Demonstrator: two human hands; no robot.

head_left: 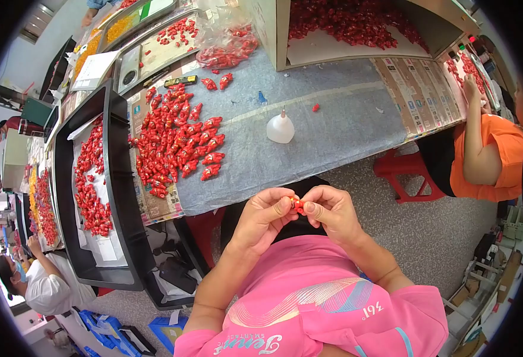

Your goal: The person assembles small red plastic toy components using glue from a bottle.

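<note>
Between my fingertips, just in front of the table's near edge, is a small red figurine (297, 204) with a bit of yellow on it. My left hand (267, 215) pinches it from one side and my right hand (333, 213) from the other, so the fingers cover much of it. A heap of similar red figurines (175, 140) lies on the table to the left of my hands. Beyond my hands stands a small white squeeze bottle (280, 128) with a thin nozzle. A tiny red piece (316, 107) lies to the right of the bottle.
A black crate (132, 196) with red pieces stands at the left. A plastic bag of red parts (228, 50) and a yellow-black cutter (180, 81) lie farther back. An open box (356, 53) holds more red parts. A person in orange (488, 157) works at the right, near a red stool (405, 172).
</note>
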